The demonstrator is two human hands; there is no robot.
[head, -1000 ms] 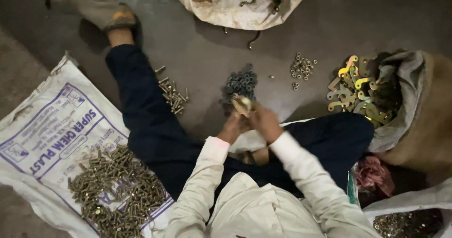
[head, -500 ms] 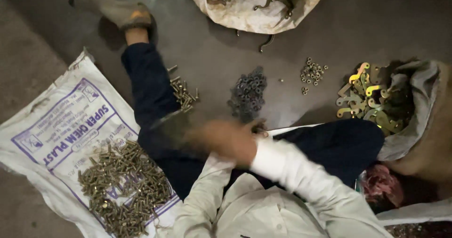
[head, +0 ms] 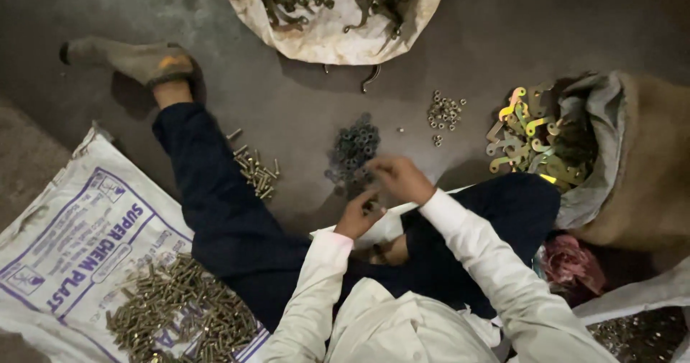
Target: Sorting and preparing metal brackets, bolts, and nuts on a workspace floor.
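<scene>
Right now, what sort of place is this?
Probably a small hardware workshop or sorting floor: a person sits on a bare concrete floor amid a pile of bolts on a woven sack, dark washers, and a sack of yellowish metal brackets.

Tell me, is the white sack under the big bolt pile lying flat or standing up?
Flat: the white sack lies spread on the floor, the bolt pile heaped on top.

**One head camera, looking steeply down**

You are getting a single view, so nothing is being shared between cameras. The camera is sitting on the person's head and facing almost straight down onto the dark concrete floor [head: 215, 39]. The white sleeves are filling the bottom edge, close to the lens; the white cloth sack of dark metal hooks [head: 316, 39] is lying farthest off, at the top edge.
</scene>
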